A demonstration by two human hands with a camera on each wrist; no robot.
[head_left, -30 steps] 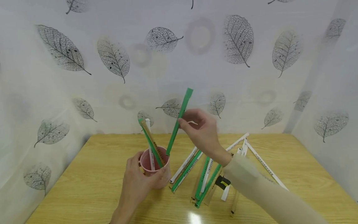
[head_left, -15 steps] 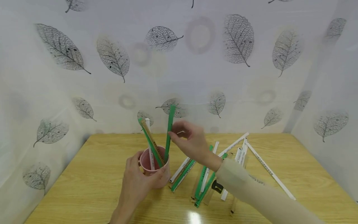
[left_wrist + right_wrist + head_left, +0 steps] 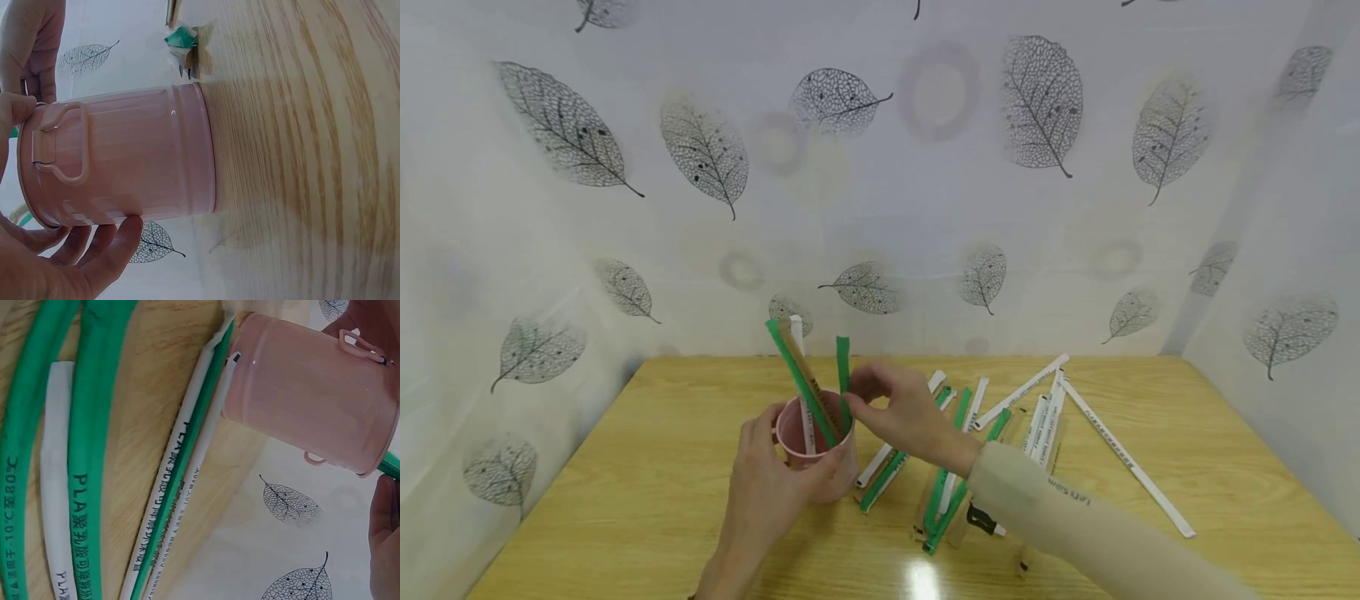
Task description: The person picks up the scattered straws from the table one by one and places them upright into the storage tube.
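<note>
My left hand [image 3: 767, 479] grips the pink metal pail-shaped cup [image 3: 131, 156], fingers and thumb spread round its sides near the rim. The cup stands upright on the table, with small wire handles on its sides. My right hand [image 3: 910, 417] pinches a green paper-wrapped straw [image 3: 843, 362] between thumb and fingers, right at the cup's rim. The straw's lower end is down inside the cup, hidden by the wall. Leaning left in the cup are another green straw [image 3: 786, 346], a brown straw [image 3: 811, 379] and a white straw [image 3: 797, 327].
Several wrapped straws lie loosely to the right of the cup, among them a green straw [image 3: 90, 456] and a white straw [image 3: 57, 487]. One long white straw [image 3: 1127, 458] lies farther right on the wooden table [image 3: 647, 475]. A leaf-patterned curtain [image 3: 910, 208] hangs behind.
My right hand has come down and left, lowering the green straw from above the rim into the cup and straightening it. My left hand keeps its grip on the cup.
</note>
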